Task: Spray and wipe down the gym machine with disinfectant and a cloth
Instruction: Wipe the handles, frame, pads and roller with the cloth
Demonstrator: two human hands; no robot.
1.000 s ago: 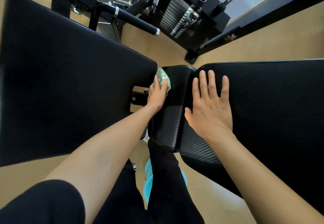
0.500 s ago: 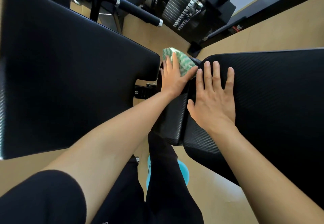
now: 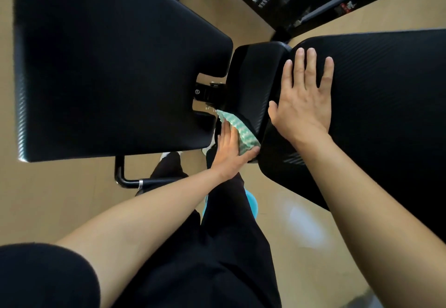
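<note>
left hand (image 3: pixel 230 153) flat, straight fingers (image 3: pixel 224 130) pressing green-and-white patterned cloth (image 3: pixel 242 132) | cloth has slid from far tip to near end of narrow black centre pad (image 3: pixel 255 78) | right hand (image 3: pixel 305 101) spread, released, bracing wide black textured pad (image 3: pixel 391 105) | likely one full pass finished

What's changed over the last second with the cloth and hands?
The left hand has drawn the cloth along the narrow middle pad, from its far end back to its near end, toward the person. The right hand stays flat on the wide right pad.
</note>
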